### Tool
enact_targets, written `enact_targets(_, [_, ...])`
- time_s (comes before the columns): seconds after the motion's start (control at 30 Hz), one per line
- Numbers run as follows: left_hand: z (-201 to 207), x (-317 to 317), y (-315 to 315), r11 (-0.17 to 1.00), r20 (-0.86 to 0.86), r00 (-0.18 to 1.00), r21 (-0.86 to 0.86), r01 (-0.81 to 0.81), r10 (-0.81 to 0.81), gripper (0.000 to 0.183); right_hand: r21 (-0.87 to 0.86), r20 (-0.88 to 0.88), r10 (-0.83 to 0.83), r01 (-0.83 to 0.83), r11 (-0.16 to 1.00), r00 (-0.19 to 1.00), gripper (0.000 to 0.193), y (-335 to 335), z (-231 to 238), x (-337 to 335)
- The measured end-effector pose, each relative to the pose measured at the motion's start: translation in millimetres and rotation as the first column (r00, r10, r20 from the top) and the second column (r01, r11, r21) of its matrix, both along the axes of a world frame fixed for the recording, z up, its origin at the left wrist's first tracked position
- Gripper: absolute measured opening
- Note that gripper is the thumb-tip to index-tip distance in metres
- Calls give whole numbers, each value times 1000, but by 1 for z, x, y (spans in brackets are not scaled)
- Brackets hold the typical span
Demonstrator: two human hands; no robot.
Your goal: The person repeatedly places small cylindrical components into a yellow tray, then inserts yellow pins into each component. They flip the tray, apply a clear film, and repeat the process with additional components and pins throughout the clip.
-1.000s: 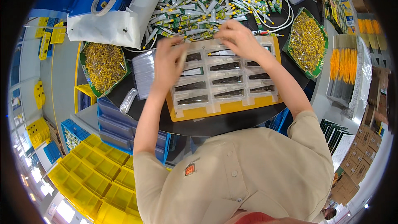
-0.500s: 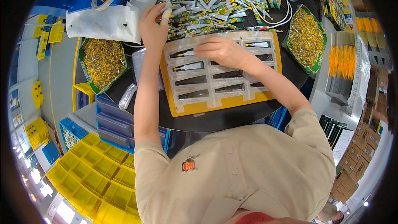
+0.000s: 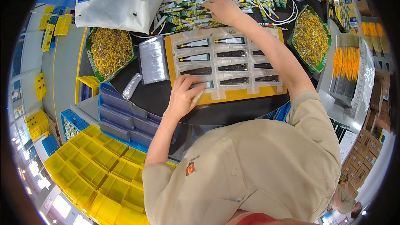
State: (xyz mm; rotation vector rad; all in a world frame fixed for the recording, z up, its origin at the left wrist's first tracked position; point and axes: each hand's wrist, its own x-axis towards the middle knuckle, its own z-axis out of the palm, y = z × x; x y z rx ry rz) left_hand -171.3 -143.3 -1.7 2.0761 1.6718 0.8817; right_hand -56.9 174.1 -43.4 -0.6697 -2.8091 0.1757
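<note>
My left hand [image 3: 183, 96] is at the near left corner of a yellow board [image 3: 233, 96] that carries clear plastic blisters. Its fingers are closed on a small white and green tube [image 3: 208, 84], which lies in the lowest left cavity. Similar tubes with yellow tips sit in other cavities: an upper left tube [image 3: 193, 44], one below it [image 3: 196, 57], and an upper middle tube [image 3: 230, 40]. Beyond the board, my right hand [image 3: 227, 11] reaches into a heap of loose tubes [image 3: 187, 11]. Its fingers are bent together among them; whatever they grip is hidden. My right forearm covers the board's upper right.
Bags of small yellow pieces flank the board, a left bag [image 3: 109, 52] and a right bag [image 3: 308, 37]. Stacked clear blisters [image 3: 153, 60] touch its left side. A white cable [image 3: 291, 14] curves beside the heap. Yellow bins [image 3: 96, 171] stand at lower left.
My left hand has come down from the heap to the board's lower left cavity with a tube. My right hand has left a tube in the upper middle cavity and moved to the heap.
</note>
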Motion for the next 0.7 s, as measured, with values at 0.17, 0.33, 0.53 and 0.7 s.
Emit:
enact_targets(0.17, [4, 4, 39, 995, -73, 992, 0, -104, 103, 43, -40, -313, -20, 8, 999, 949, 32, -19, 33, 37])
enact_targets(0.33, [-12, 2, 81, 985, -437, 887, -16, -174, 149, 65, -584, -376, -259, -11, 812, 890, 18, -72, 63, 111])
enact_targets(0.53, [-17, -18, 87, 986, -294, 941, 32, -163, 165, 56, -403, -259, -22, -87, 911, 966, 12, -89, 52, 145])
enact_targets(0.7, [-18, -64, 154, 945, -338, 884, 153, -288, 324, 38, -223, -309, -83, 13, 975, 947, 14, -50, 20, 87])
